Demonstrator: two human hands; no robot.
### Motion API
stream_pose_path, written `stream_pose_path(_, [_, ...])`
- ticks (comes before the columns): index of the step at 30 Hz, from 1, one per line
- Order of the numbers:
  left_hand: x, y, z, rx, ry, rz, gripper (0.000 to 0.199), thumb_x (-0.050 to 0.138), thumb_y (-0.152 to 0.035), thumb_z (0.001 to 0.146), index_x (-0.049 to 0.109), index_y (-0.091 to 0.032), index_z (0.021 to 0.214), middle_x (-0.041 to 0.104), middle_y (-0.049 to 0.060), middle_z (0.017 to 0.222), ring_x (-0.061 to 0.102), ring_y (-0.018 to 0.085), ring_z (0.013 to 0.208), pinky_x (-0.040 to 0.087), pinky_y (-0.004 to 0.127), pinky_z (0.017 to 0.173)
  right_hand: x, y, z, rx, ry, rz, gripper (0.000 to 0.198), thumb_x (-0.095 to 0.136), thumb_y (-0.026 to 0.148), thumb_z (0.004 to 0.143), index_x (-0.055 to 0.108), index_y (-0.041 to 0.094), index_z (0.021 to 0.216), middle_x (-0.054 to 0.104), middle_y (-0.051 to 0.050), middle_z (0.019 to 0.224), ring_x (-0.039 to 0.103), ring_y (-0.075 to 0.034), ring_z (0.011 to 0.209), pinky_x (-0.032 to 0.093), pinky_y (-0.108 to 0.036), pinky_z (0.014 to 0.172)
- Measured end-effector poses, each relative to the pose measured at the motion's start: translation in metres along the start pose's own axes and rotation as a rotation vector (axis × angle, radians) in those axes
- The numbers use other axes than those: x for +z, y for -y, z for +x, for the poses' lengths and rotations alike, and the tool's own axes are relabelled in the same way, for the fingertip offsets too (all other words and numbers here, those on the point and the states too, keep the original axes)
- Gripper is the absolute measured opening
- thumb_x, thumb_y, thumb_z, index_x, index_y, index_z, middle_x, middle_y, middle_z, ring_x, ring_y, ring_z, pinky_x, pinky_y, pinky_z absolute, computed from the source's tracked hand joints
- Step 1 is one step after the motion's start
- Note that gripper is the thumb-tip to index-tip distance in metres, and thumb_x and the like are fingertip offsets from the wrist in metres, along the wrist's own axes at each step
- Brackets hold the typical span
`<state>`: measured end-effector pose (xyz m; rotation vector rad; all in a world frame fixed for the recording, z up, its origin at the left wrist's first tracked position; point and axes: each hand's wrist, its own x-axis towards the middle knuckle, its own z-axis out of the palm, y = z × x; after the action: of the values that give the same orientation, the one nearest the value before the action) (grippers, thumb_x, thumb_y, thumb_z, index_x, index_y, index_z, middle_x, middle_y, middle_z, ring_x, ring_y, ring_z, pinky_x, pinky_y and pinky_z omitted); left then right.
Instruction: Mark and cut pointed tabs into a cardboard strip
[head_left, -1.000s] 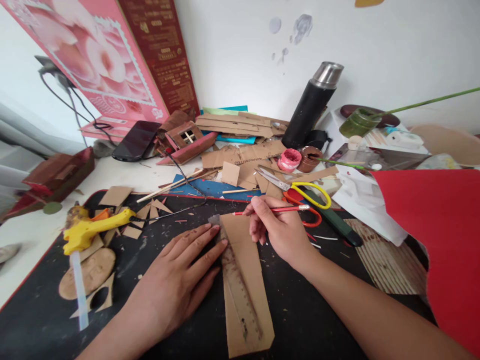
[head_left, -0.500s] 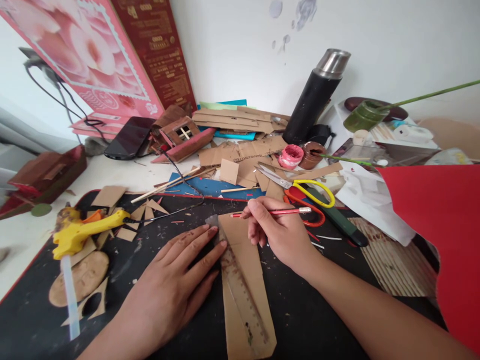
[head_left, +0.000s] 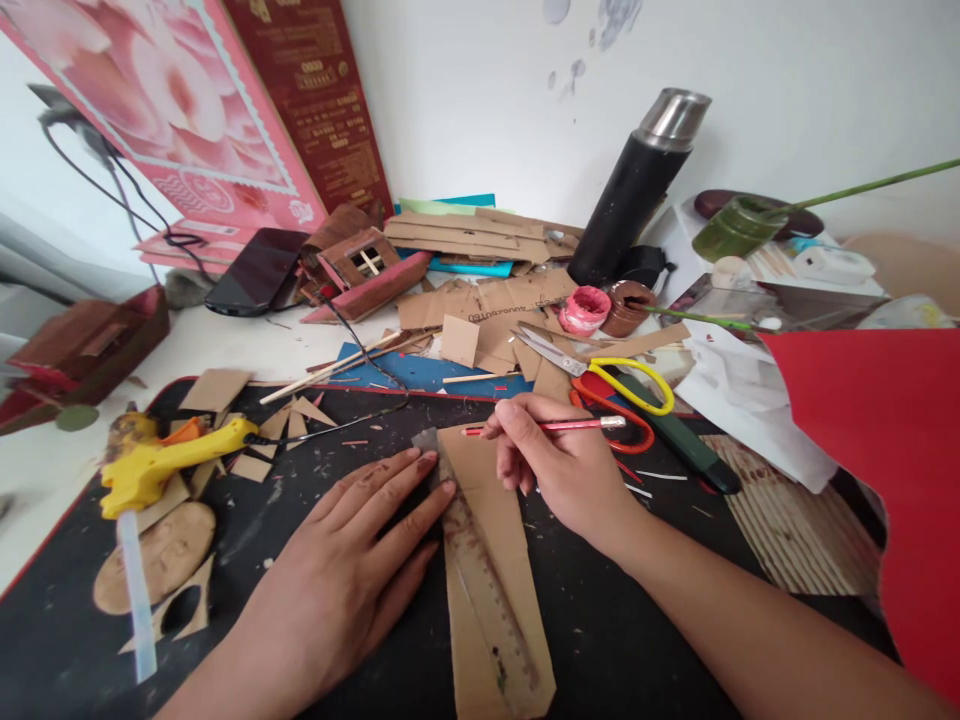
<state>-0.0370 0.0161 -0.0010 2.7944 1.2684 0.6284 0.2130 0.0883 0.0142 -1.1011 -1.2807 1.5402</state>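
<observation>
A long piece of brown cardboard [head_left: 501, 500] lies on the black mat in front of me, with a stained clear ruler [head_left: 480, 570] slanting along it. My left hand [head_left: 367, 545] rests flat, fingers stretched out, its fingertips on the ruler's upper part. Between thumb and fingers my right hand [head_left: 551, 465] holds a red pencil [head_left: 574, 424]; the tip points left, over the cardboard's top end. Just beyond that hand are scissors [head_left: 626, 385] with yellow and orange handles, beside a dark green cutter [head_left: 690, 440].
At the left, a yellow glue gun [head_left: 172, 460] lies among cardboard scraps. Small brown model boats [head_left: 367, 270], paint jars [head_left: 585, 310] and a black thermos [head_left: 634, 190] stand at the back. Red card [head_left: 847, 450] and corrugated cardboard [head_left: 802, 520] occupy the right.
The view has shifted very slightly. Both hands, the pencil, the ruler and the cardboard stay in nearly the same places.
</observation>
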Motion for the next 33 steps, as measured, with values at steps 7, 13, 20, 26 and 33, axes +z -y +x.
stream_pose_path(7, [-0.0003, 0.0, 0.0004, 0.016, 0.003, 0.021, 0.044, 0.057, -0.026, 0.112, 0.065, -0.019, 0.154, 0.068, 0.014, 0.158, 0.066, 0.033, 0.142, 0.06, 0.052, 0.111, 0.0004, -0.0001, -0.0007, -0.004, 0.007, -0.02, 0.048, 0.067, 0.064, 0.107, 0.074, 0.019, 0.091, 0.066, 0.003, 0.062, 0.06, -0.01, 0.049, 0.045, -0.021, 0.045])
stream_pose_path(13, [-0.001, -0.0004, 0.0011, 0.012, 0.01, 0.019, 0.044, 0.057, -0.026, 0.112, 0.065, -0.02, 0.154, 0.068, 0.013, 0.158, 0.066, 0.033, 0.141, 0.059, 0.052, 0.111, 0.0003, -0.0003, 0.0, -0.02, 0.024, -0.02, 0.046, 0.066, 0.061, 0.108, 0.072, 0.019, 0.089, 0.066, 0.003, 0.063, 0.061, -0.01, 0.051, 0.044, -0.022, 0.046])
stream_pose_path(20, [0.0002, 0.0002, 0.0002, 0.007, 0.021, 0.02, 0.047, 0.058, -0.026, 0.111, 0.064, -0.021, 0.157, 0.067, 0.014, 0.159, 0.066, 0.034, 0.142, 0.058, 0.051, 0.112, 0.001, -0.0011, 0.0004, -0.032, 0.034, -0.017, 0.046, 0.066, 0.06, 0.108, 0.071, 0.019, 0.088, 0.065, 0.003, 0.063, 0.06, -0.01, 0.051, 0.044, -0.022, 0.047])
stream_pose_path(26, [0.0004, 0.0002, -0.002, -0.012, 0.04, 0.005, 0.049, 0.058, -0.026, 0.111, 0.062, -0.024, 0.16, 0.066, 0.012, 0.161, 0.064, 0.033, 0.144, 0.057, 0.051, 0.115, 0.0014, -0.0012, -0.0002, -0.043, 0.041, -0.017, 0.046, 0.066, 0.059, 0.108, 0.069, 0.02, 0.085, 0.065, 0.003, 0.064, 0.06, -0.01, 0.052, 0.045, -0.022, 0.047])
stream_pose_path(33, [0.0002, 0.0, -0.0009, 0.004, 0.033, 0.033, 0.05, 0.057, -0.026, 0.111, 0.06, -0.021, 0.16, 0.068, 0.013, 0.158, 0.066, 0.034, 0.141, 0.059, 0.052, 0.111, 0.0011, -0.0002, -0.0002, -0.045, 0.05, -0.032, 0.045, 0.065, 0.057, 0.109, 0.069, 0.019, 0.085, 0.065, 0.003, 0.065, 0.06, -0.009, 0.053, 0.046, -0.022, 0.048])
